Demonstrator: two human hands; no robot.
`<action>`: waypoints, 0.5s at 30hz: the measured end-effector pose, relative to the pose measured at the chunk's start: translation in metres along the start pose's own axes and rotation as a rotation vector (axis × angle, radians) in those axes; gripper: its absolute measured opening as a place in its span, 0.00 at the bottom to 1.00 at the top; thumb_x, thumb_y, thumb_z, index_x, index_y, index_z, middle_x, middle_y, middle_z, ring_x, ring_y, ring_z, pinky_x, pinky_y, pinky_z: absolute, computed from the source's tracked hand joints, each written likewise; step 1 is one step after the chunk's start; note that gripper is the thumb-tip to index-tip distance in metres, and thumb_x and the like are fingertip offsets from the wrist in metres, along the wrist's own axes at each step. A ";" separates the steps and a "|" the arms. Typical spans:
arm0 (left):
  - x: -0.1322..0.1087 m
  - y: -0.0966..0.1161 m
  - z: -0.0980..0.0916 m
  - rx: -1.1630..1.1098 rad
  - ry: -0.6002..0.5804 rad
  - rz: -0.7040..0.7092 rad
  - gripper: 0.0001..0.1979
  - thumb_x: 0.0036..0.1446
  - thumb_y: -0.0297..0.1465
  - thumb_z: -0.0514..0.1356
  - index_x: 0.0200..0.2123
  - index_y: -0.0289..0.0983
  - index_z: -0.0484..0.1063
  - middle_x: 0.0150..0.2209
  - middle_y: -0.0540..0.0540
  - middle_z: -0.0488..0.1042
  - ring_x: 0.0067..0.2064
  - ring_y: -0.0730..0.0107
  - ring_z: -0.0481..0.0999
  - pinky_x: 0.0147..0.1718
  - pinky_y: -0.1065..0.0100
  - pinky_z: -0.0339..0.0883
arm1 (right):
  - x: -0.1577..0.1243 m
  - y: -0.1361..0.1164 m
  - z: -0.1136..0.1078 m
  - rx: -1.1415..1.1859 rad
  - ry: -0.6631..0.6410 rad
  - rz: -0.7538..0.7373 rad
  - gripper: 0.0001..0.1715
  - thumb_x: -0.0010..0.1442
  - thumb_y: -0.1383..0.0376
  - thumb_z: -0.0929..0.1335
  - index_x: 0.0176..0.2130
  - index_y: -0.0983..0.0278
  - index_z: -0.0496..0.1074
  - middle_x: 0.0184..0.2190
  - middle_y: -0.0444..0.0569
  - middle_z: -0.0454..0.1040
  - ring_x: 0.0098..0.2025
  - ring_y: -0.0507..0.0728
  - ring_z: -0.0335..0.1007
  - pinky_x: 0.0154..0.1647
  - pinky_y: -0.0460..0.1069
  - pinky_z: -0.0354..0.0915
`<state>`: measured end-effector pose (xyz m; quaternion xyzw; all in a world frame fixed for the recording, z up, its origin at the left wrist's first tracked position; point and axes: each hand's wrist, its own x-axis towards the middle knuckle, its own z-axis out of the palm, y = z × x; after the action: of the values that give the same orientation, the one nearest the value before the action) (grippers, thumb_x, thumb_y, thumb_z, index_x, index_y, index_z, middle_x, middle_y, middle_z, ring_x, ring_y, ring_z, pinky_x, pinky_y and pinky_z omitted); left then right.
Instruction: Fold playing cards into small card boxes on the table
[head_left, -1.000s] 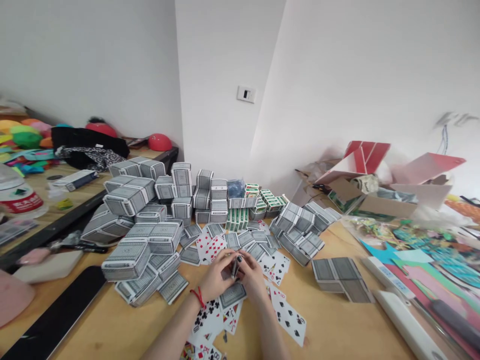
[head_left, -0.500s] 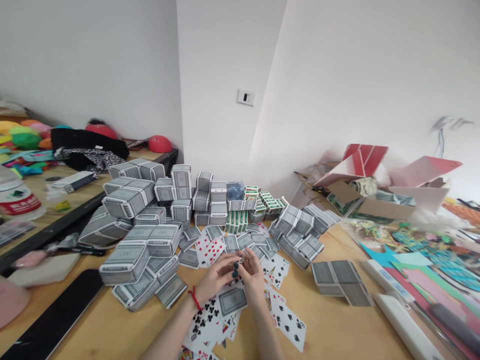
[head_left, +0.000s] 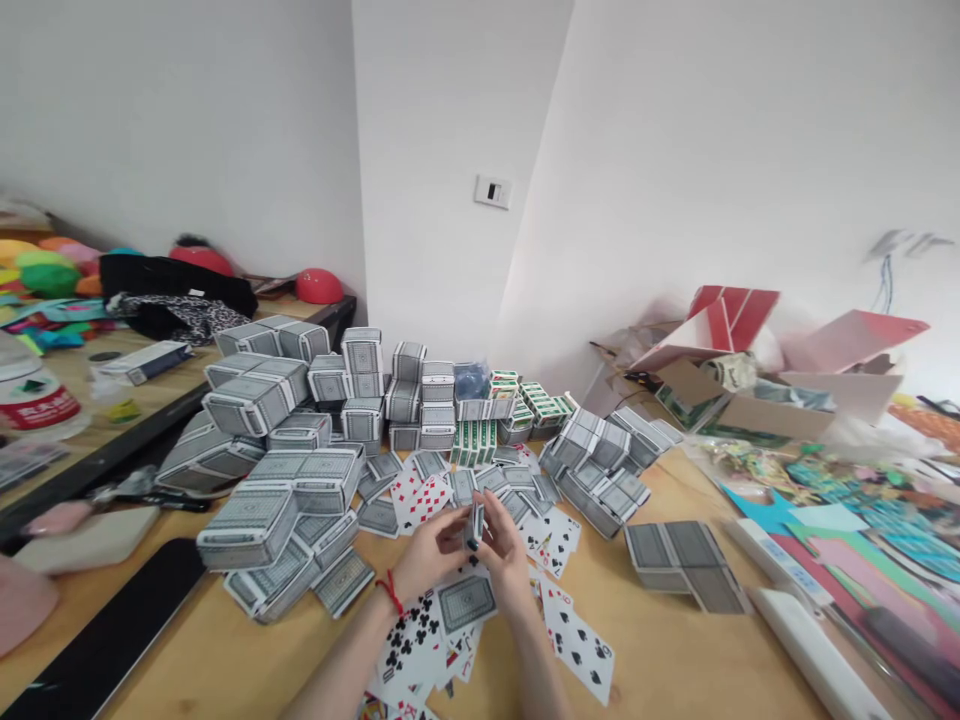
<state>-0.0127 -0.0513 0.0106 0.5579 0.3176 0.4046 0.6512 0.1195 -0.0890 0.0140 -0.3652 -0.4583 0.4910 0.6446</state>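
My left hand [head_left: 429, 552] and my right hand [head_left: 505, 555] meet over the middle of the wooden table [head_left: 667, 650]. Both pinch a small stack of playing cards [head_left: 473, 522] held upright on edge between the fingertips. A red cord circles my left wrist. Under and around the hands lie loose cards [head_left: 574, 632], some face up, one face down [head_left: 465, 602]. A big heap of grey card boxes [head_left: 300, 440] rises just beyond the hands.
Green card boxes [head_left: 480, 435] stand at the back of the heap. Flattened grey boxes [head_left: 679, 560] lie to the right. Coloured paper [head_left: 862, 520] and an open carton [head_left: 750, 390] fill the right side. A black tablet [head_left: 112, 630] and a bottle [head_left: 34, 395] are at the left.
The hands have stayed in place while working the cards; the small stack now stands upright between the fingertips a little higher than before.
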 end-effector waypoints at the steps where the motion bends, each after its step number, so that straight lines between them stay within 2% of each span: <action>1: 0.000 0.000 0.000 -0.002 0.004 -0.010 0.29 0.40 0.28 0.65 0.49 0.36 0.65 0.52 0.39 0.66 0.48 0.60 0.70 0.46 0.60 0.66 | 0.000 0.000 0.000 -0.008 -0.008 -0.002 0.34 0.48 0.63 0.71 0.54 0.56 0.61 0.56 0.50 0.62 0.59 0.62 0.53 0.57 0.59 0.53; 6: -0.001 0.000 -0.001 -0.023 0.000 -0.048 0.30 0.40 0.27 0.65 0.50 0.37 0.63 0.51 0.39 0.67 0.40 0.66 0.73 0.40 0.63 0.69 | -0.002 -0.010 0.005 0.027 -0.046 0.007 0.35 0.50 0.62 0.70 0.55 0.56 0.58 0.57 0.51 0.60 0.58 0.62 0.54 0.57 0.59 0.53; 15: -0.001 -0.002 -0.002 -0.077 -0.005 -0.006 0.29 0.41 0.29 0.66 0.49 0.38 0.62 0.52 0.39 0.65 0.42 0.65 0.73 0.42 0.63 0.68 | -0.005 -0.026 0.018 0.111 0.022 0.032 0.35 0.47 0.61 0.71 0.54 0.57 0.59 0.55 0.52 0.63 0.57 0.62 0.56 0.55 0.58 0.55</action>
<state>-0.0148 -0.0514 0.0085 0.5325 0.3019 0.4132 0.6742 0.1098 -0.1001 0.0427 -0.3417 -0.4174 0.5219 0.6608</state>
